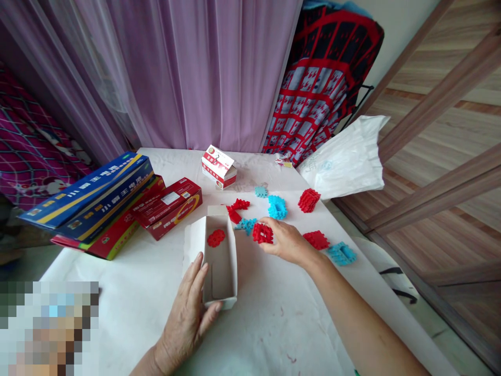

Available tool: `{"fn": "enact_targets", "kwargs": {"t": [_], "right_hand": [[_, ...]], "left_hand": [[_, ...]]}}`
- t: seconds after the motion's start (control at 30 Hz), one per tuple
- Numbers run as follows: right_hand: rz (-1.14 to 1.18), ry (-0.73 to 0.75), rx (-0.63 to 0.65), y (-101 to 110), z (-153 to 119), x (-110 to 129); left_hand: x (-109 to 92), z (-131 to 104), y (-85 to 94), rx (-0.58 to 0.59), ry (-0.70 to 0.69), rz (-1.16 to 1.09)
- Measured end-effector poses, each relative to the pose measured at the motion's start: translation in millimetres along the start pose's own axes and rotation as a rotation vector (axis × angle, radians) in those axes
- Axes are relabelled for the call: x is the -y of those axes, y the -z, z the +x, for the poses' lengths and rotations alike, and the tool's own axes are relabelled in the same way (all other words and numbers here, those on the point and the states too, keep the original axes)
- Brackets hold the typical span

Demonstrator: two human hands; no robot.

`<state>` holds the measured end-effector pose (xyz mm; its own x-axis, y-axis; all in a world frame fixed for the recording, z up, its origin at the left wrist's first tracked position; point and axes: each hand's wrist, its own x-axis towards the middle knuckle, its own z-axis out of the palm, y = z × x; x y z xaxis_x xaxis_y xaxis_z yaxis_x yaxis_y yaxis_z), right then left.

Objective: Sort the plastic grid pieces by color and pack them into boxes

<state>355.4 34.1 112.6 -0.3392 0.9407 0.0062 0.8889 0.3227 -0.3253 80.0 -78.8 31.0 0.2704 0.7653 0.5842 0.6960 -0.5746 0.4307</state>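
My left hand (188,308) grips the near end of an open white cardboard box (234,261), fingers along its left side and thumb at the front. Inside the box lies a flat red plastic piece (216,238). To the right of the box, my right hand (287,240) pinches a red block of interlocking plastic pieces (262,233) between thumb and fingers. Close by on the table are blue pieces (246,225), loose red pieces (237,210) and a blue block (277,207). Beyond my right wrist lie a red stack (316,239) and another blue block (342,254).
At the left stand a blue box (105,193) atop a red-green box (104,246), beside a dark red box (172,206). Farther back are a small red-white box (219,168), a teal piece (261,191) and a red block (309,200). A white bag (344,159) hangs at the right edge.
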Motion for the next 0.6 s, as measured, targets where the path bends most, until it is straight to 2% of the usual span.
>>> {"fn": "enact_targets", "kwargs": {"t": [0.13,0.27,0.37,0.6], "right_hand": [[0.041,0.164,-0.01,24,11,52],[-0.084,0.308,0.018,25,27,88],[-0.184,0.348,0.034,16,36,97],[-0.302,0.338,0.014,9,53,95]], "left_hand": [[-2,0,-0.1,-0.011,0.005,-0.01],[-2,1,0.4,-0.011,0.003,-0.013],[-1,0,0.4,-0.006,0.013,-0.014],[-1,-1,-0.6,0.014,0.032,-0.019]]}}
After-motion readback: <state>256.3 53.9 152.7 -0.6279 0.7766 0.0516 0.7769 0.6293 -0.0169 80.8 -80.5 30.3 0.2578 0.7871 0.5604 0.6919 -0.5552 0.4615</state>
